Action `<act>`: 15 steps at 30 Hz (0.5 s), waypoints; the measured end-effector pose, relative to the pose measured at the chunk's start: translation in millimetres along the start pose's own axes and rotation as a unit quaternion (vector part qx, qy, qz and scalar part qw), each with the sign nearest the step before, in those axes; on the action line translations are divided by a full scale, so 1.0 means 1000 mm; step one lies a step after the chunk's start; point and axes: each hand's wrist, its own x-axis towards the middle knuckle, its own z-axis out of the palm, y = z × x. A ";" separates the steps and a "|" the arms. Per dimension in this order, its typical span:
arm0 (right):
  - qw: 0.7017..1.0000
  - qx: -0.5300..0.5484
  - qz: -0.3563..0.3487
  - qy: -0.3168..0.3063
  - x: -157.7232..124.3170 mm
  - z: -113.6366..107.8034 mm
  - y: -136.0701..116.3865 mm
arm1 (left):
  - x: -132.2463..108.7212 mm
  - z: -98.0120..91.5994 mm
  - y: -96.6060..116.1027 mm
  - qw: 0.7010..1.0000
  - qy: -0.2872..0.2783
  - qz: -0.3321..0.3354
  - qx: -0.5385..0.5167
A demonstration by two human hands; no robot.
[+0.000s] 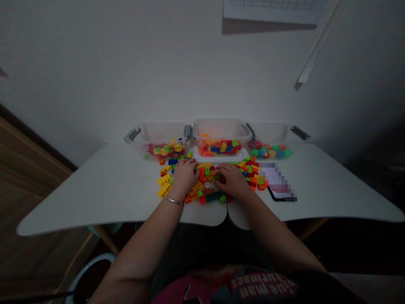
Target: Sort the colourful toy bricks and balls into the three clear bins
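A heap of coloured building bricks point(253, 171) is spread over the middle of a white table point(95, 190). My left hand point(185, 175) rests palm down on the left part of the heap, with a thin bracelet at the wrist. My right hand point(232, 179) lies on the bricks just right of it, fingers curled over a few pieces. Whether either hand grips a brick is hidden by the fingers. A small built block of orange, green and dark bricks point(209, 194) sits between the wrists, near the table's front edge.
Three clear plastic tubs stand along the back edge: the left tub point(158, 135) with round pieces, the middle tub point(218, 128) with bricks, the right tub point(272, 135) with coloured balls. A phone point(280, 188) lies right of the heap. A wall rises behind the tubs.
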 end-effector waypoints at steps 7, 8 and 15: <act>1.000 -0.008 -0.006 -0.020 0.001 0.002 -0.004 | 0.000 -0.002 0.002 1.000 0.000 -0.003 -0.004; 1.000 -0.006 -0.015 -0.019 0.001 0.002 -0.004 | 0.000 -0.002 0.002 1.000 -0.001 -0.003 -0.004; 0.998 0.039 -0.036 -0.029 0.005 0.003 -0.004 | 0.000 -0.001 0.001 1.000 -0.001 0.001 -0.004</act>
